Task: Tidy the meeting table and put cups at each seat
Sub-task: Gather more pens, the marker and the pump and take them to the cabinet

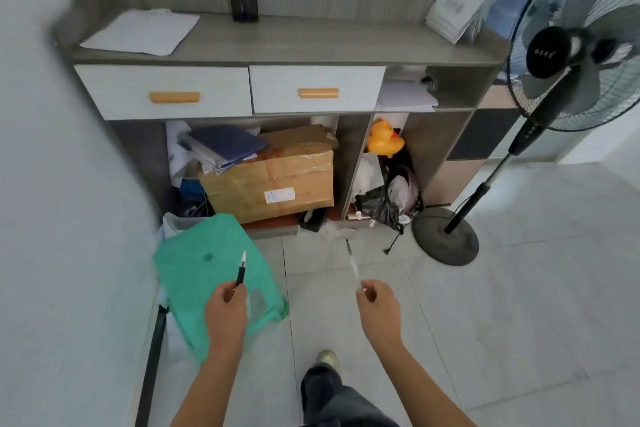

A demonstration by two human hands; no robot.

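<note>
A black pen [241, 270] is pinched between the thumb and curled fingers of the left hand [225, 312]. A clear pen [353, 263] is pinched the same way by the right hand [379, 310], both above a tiled floor. Beneath the left hand sits a green stool [194, 270]. Ahead, a grey cabinet [277, 42] carries a mesh pen holder [243, 2]
</note>
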